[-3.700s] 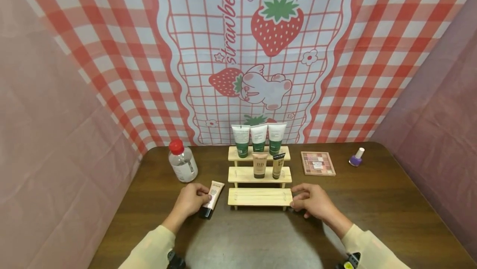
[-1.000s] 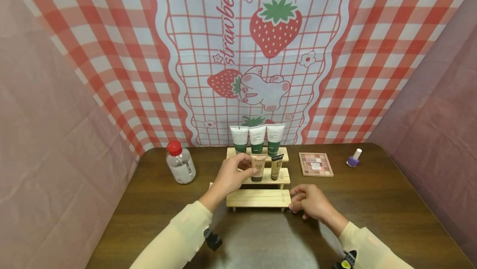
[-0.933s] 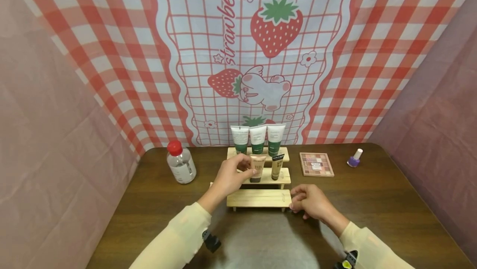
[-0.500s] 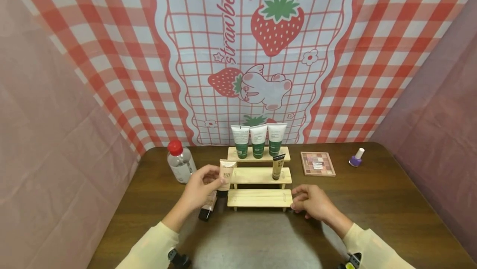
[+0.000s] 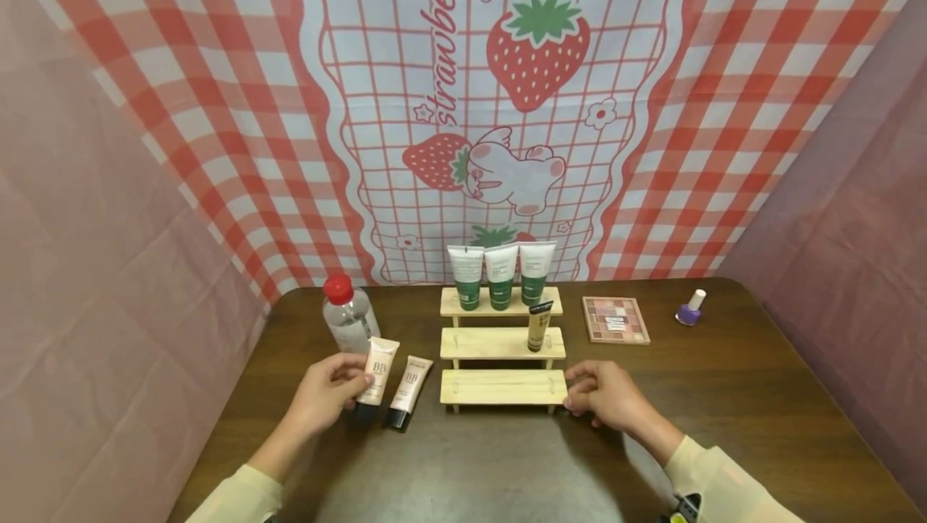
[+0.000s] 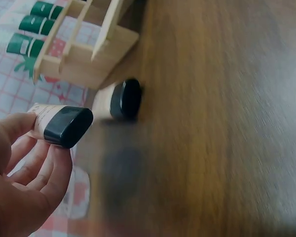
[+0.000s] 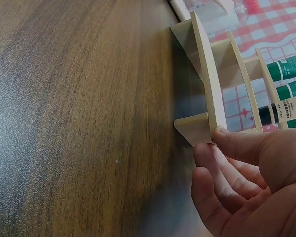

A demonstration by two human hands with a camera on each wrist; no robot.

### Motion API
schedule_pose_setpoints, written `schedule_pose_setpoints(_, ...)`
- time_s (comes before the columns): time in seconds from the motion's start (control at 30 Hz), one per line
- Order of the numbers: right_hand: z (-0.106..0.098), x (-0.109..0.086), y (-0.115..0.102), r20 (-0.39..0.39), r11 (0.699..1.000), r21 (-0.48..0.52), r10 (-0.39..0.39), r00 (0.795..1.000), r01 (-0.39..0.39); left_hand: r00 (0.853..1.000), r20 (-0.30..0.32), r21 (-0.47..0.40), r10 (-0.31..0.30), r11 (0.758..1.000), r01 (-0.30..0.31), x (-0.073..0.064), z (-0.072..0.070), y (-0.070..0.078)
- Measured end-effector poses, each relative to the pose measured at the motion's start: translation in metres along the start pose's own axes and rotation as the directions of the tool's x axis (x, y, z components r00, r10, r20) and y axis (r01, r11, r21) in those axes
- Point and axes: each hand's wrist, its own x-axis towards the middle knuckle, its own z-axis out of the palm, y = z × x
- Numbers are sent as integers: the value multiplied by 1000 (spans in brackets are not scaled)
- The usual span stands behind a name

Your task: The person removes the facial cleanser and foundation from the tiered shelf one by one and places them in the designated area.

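My left hand pinches a beige BB cream tube by its side, black cap down. In the left wrist view that cap hangs a little above the table. Just right of it a second BB cream tube lies on the wood. A three-step wooden display rack stands at the middle. My right hand holds the right end of its lowest step, thumb on the edge and fingers below. On the middle step stands a small gold tube; white-and-green tubes stand on the top step.
Behind my left hand stands a clear bottle with a red cap. An eyeshadow palette lies right of the rack, and a purple nail polish bottle is further right. A checked strawberry cloth hangs behind the table.
My left hand has left the lying tube, taken the BB cream tube off the middle step, and carried it left and toward me. My right hand has stayed at the rack.
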Motion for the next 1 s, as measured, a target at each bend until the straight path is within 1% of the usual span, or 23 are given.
schedule_pose_setpoints(0.13,0,0,0,-1,1000,-4,2,1000,-2,999,2,22,-48,999,48,-2,-7,-8)
schedule_pose_setpoints(0.2,0,0,-1,-1,1000,-5,3,1000,-3,998,4,26,-62,998,62,-2,-9,-13)
schedule_pose_setpoints(0.3,0,0,-2,0,1000,-7,1,1000,-1,996,1,27,-88,996,88,-3,-10,-19)
schedule_pose_setpoints(0.43,0,0,-2,-1,1000,-11,0,1000,0,994,16,29,-112,993,111,-3,-9,-24)
schedule_pose_setpoints(0.53,0,-1,-3,0,1000,-13,-1,1000,1,993,22,40,-116,993,116,-4,-8,-26)
schedule_pose_setpoints(0.73,0,0,-3,3,1000,-9,0,1000,0,993,0,89,-120,989,119,-3,-7,-30)
schedule_pose_setpoints(0.9,0,0,-2,-3,1000,-11,1,1000,-1,992,-14,124,-125,984,125,-3,-5,-31)
schedule_pose_setpoints(1.0,0,0,-2,-3,1000,-11,-2,1000,2,992,-9,140,-124,982,124,-3,-5,-31)
